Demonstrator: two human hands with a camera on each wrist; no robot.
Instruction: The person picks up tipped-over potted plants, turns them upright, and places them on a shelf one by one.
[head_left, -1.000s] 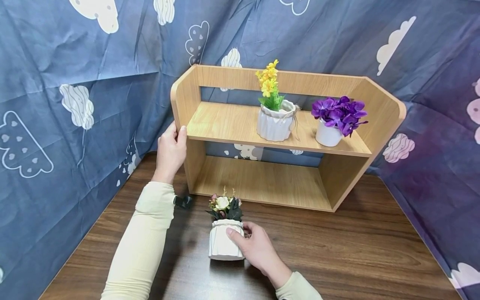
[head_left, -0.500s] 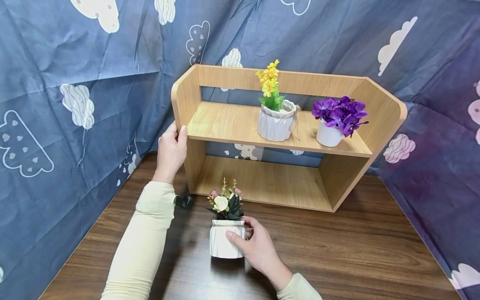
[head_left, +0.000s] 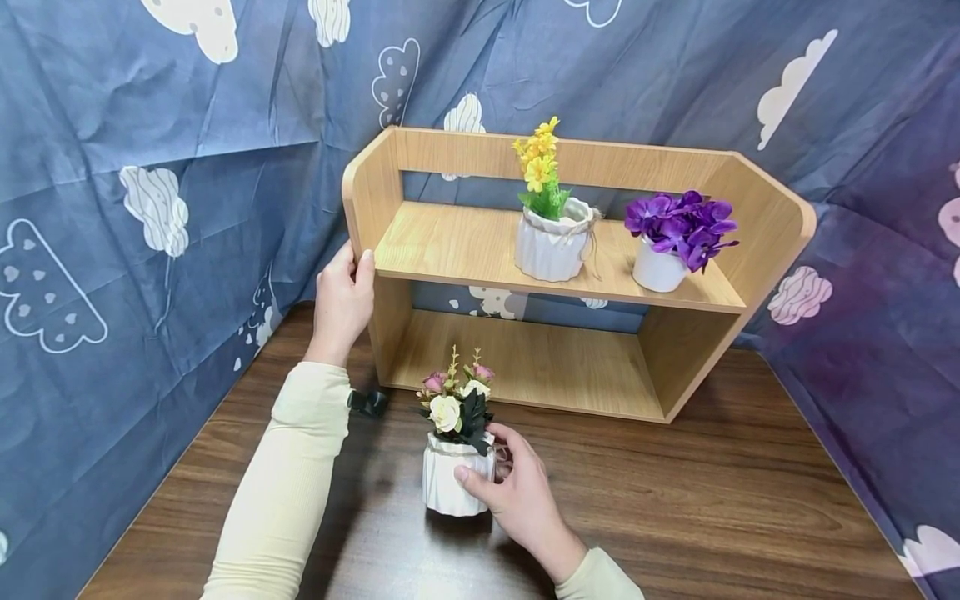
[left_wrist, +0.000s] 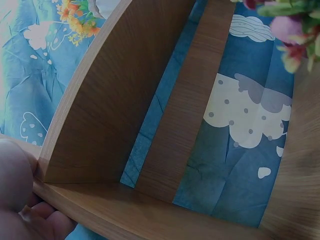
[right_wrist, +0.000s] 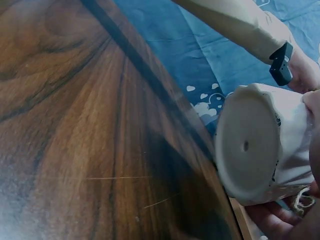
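My right hand grips a white ribbed flowerpot by its right side, thumb on the front and fingers behind. Cream and pink artificial flowers with dark leaves fill it. In the right wrist view the pot's underside, with a small central hole, faces the camera, off the table. My left hand holds the left side panel of a two-tier wooden shelf; in the left wrist view the thumb and curled fingers lie on either side of the panel's edge.
On the upper tier stand a white pot with yellow flowers and a smaller white pot with purple flowers. The dark wooden table spreads before the shelf. Blue cloud-patterned cloth hangs behind and at both sides.
The flowerpot in my right hand has turned from tilted away to more upright, and shifted slightly right. Its flowers now show higher. My left hand keeps its place on the shelf.
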